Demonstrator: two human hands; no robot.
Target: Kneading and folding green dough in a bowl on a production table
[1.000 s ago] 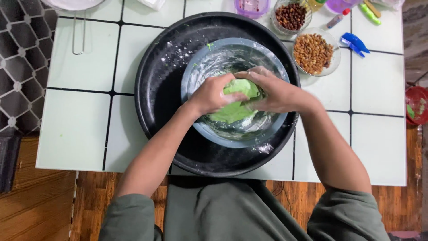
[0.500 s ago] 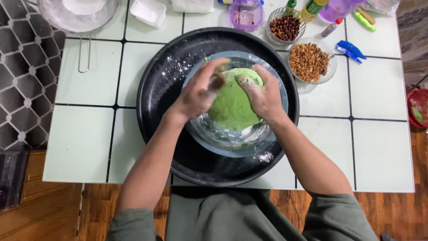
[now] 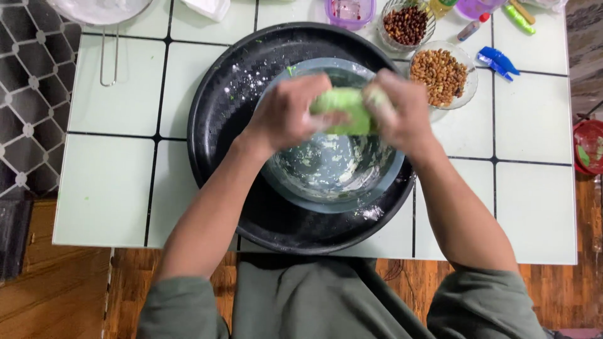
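Across the white tiled table, whose near edge runs just above the person's lap, the left tiles lie bare and give the widest open room, while the far right corner is crowded with small things. One large round black tray sits in the middle, its near rim reaching almost to the table edge, dusted with flecks of white flour. Inside it stands one grey mixing bowl, its inner wall smeared with pale dough remains. Above the bowl both hands meet: the left hand is curled closed around one lump of green dough, and the right hand presses and grips the same lump from the other side, the dough lifted clear of the bowl's bottom. Beyond the tray's far right rim stand two glass bowls, one of brown peanuts and one of darker beans. One purple container sits at the far edge, and one blue clip lies right of the peanuts.
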